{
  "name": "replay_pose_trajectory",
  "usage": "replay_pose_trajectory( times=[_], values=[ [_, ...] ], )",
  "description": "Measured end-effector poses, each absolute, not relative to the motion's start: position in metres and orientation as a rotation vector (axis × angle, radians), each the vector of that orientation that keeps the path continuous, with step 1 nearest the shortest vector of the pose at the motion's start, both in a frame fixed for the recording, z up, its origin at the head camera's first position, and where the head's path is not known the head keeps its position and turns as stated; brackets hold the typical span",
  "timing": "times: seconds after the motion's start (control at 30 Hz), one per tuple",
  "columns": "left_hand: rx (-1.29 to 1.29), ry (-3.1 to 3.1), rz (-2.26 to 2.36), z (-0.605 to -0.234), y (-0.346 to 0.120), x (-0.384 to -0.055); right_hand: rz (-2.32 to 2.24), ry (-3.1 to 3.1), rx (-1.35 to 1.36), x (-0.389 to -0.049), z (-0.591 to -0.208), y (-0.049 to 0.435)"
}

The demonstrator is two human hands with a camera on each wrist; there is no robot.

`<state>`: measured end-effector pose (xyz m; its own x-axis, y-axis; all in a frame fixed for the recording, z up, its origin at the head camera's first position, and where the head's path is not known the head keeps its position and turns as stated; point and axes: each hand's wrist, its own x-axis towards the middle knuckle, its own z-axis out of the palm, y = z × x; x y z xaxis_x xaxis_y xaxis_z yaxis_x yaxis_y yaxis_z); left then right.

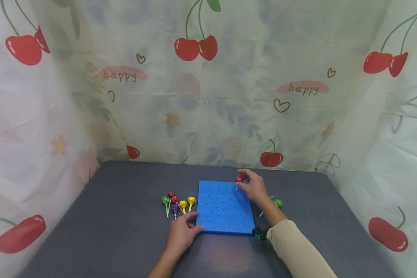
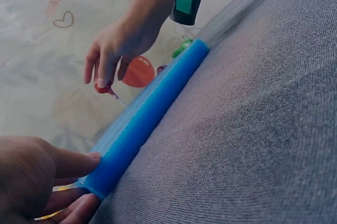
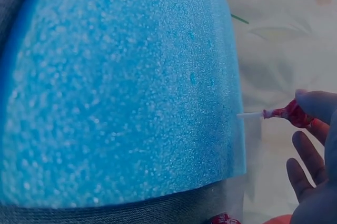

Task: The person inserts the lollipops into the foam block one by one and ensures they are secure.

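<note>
Two bare hands work over a blue foam board [image 1: 224,208] that lies flat on a dark grey, cloth-covered bench [image 1: 125,216]; rows of small holes dot the board's top.

The right hand [image 1: 255,188] is above the board's far right corner, holding a red lollipop [image 1: 239,179] by its wrapped head between thumb and fingertips, in a narrow pinch. The lollipop's white stick points down at the board; whether its tip has entered a hole cannot be told. In the right wrist view, the other fingers are spread loosely beside the candy.

The left hand [image 1: 181,231] grips the board's near left corner, diagonally opposite the lollipop, with the thumb along the near edge and the fingers round the left side.

Just beyond the left hand, beside the board's left side, lies a loose cluster: a green lollipop [image 1: 165,200] at the outside, two red lollipops [image 1: 175,199] next to it, a purple lollipop [image 1: 175,208] nearest the person, and two yellow lollipops [image 1: 191,200] closest to the board. On the other side, partly hidden by the right forearm, another green lollipop [image 1: 278,203] lies near the board. A black and green device [image 1: 260,234] sits on the right wrist, below a cream sleeve [image 1: 295,243].
</note>
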<state>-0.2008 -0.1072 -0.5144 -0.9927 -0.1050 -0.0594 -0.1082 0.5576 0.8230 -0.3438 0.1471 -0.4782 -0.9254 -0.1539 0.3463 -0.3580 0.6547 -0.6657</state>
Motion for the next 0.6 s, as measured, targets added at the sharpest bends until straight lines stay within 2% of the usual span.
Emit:
replay_pose_trajectory(
  times=[0.6],
  values=[
    [-0.183, 2.777, 1.478, -0.513, -0.107, -0.2, 1.122, -2.623, 0.411, -0.343, -0.473, 0.158]
  ],
)
